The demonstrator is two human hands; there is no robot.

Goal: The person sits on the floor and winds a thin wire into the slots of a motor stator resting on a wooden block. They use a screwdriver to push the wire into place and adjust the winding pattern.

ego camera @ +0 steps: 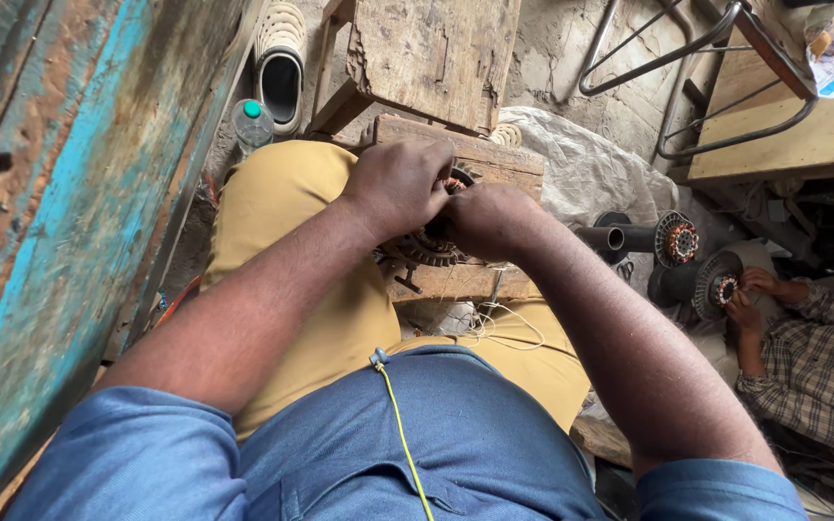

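Closest to the camera there's a blue shirt with a thin yellow cord (pixel 400 425) running down the front, then mustard-yellow trousers on bent knees. Both forearms reach forward over the lap to a round grey metal motor stator with copper windings (pixel 429 246), which is my landmark from here on.

The stator sits on a rough weathered wooden block (pixel 494 159) that works as a low desk right at the knees, probably so it stays put while both hands work on it. The left hand (pixel 396 185) is draped over the stator's top left with fingers curled down onto it, so that grip is closed on the stator, seemingly to steady it. The right hand (pixel 490 220) is bunched tight against the stator's right side; its fingertips are hidden, so I can't tell what it's pinching, if anything. Some loose pale wire (pixel 494 323) trails just below the stator.

Left of the stator, a clear plastic bottle with a green cap (pixel 252 123) stands on the floor beside a white clog (pixel 280 68). Off to the right, another person's hands (pixel 750 294) work at a second stator (pixel 718 286).
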